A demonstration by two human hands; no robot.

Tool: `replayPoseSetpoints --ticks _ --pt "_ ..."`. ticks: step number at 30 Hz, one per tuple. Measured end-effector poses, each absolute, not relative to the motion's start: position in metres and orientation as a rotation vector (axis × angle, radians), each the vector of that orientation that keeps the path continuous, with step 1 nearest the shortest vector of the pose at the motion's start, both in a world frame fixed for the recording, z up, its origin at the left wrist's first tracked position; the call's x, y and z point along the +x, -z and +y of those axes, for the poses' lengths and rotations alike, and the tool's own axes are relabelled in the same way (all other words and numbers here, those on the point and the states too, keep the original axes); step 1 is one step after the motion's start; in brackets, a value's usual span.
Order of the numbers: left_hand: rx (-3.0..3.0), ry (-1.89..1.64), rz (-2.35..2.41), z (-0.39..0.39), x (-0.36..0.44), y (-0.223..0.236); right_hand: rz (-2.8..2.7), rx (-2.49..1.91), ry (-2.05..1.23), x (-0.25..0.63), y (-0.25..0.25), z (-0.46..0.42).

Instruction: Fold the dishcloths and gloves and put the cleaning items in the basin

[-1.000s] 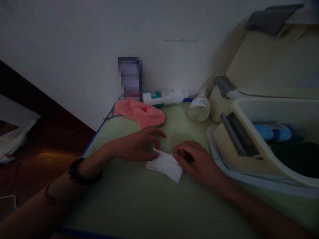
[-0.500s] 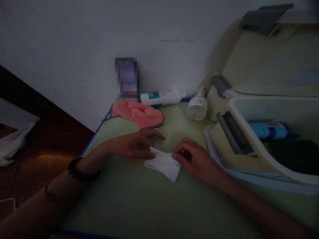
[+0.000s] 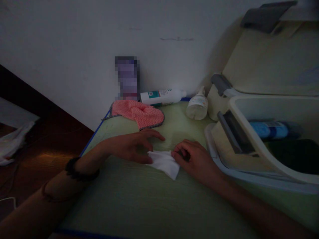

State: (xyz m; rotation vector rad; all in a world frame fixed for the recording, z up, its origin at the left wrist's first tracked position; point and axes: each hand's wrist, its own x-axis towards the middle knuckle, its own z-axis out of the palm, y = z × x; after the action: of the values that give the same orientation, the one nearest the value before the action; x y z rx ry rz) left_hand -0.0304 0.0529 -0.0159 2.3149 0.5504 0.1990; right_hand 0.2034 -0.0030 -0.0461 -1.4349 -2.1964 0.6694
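Observation:
A small folded white tissue (image 3: 164,162) is spread slightly creased above the green tabletop, between both hands. My left hand (image 3: 132,146) has its thumb at the tissue's left edge, with a bent finger by the upper corner. Its index finger reaches out loosely over the table. At the upper right corner, my right hand (image 3: 194,157) pinches the tissue between thumb and curled fingers. A pink cloth (image 3: 139,113) with a dark checked edge lies crumpled just beyond my left hand.
Against the wall, a white bottle (image 3: 161,97) lies on its side beside a clear pump bottle (image 3: 197,107). A pixelated upright object (image 3: 128,79) leans there too. At right stands an open-lidded bin (image 3: 231,109) holding a blue package (image 3: 270,129). The green table (image 3: 149,205) has a blue edge.
My left thumb has moved a little down and left along the tissue's edge. The tissue's left side has shifted and shows more creases. My right hand keeps its pinch nearly in place.

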Motion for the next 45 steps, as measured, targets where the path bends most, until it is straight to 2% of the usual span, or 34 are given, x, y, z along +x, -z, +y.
replayPoseSetpoints --ticks 6,14,27,35,45 --pt "2.318 -0.321 0.627 0.055 -0.032 0.016 -2.180 -1.454 -0.632 0.203 0.046 -0.004" --pt "2.373 -0.209 0.647 0.056 -0.033 0.017 -2.191 -1.490 -0.706 0.205 0.042 -0.003" --pt "2.410 -0.185 0.717 0.056 -0.027 0.019 -2.215 -1.479 -0.595 0.205 0.045 -0.004" --pt "2.426 -0.247 0.733 0.058 -0.026 0.024 -2.437 -1.051 -0.438 0.204 0.041 -0.018" --pt "2.489 -0.227 0.758 0.057 -0.026 0.026 -2.672 -0.907 -0.442 0.199 0.043 -0.018"
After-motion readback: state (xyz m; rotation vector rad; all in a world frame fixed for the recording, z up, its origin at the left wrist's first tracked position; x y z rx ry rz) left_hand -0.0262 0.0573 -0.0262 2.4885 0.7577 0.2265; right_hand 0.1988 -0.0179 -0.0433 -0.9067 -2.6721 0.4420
